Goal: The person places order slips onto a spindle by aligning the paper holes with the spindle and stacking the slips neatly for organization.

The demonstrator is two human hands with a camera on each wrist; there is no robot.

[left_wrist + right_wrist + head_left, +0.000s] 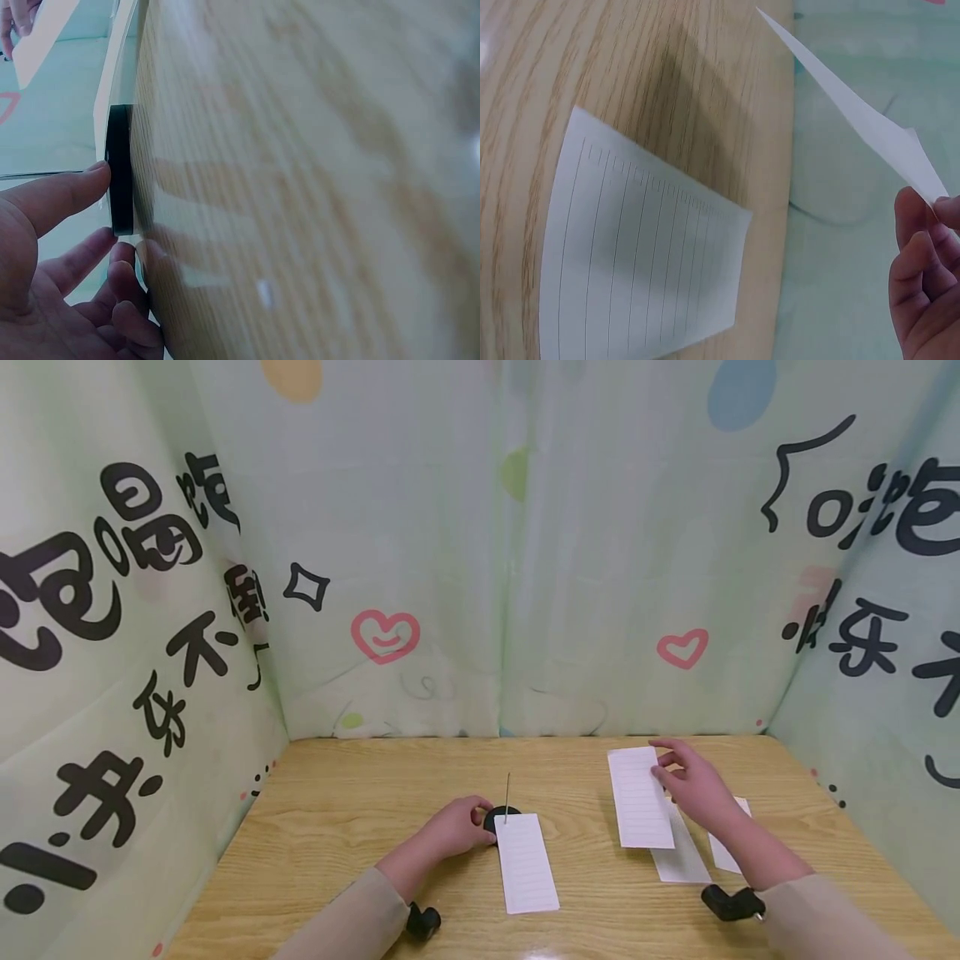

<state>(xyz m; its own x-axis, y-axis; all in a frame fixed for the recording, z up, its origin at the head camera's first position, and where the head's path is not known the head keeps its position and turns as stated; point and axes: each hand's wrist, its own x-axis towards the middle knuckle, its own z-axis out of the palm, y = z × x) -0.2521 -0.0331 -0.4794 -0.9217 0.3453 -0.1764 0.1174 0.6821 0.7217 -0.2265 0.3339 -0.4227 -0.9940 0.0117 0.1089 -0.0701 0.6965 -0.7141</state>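
Observation:
My left hand pinches the round black base of a paper spike, thumb on its top and a fingertip at its edge. From the base a thin needle stands upright. A lined white slip lies over part of the base, its top end at the needle; it looks pierced there. Over on the right, my right hand pinches another lined slip by its upper right edge, raised above the table. Beneath it lies a lined slip on the wood.
One more white slip lies partly hidden under the right forearm. The wooden table ends at a printed curtain at the back, and curtains hang at both sides. Black wrist cameras are worn on both sleeves.

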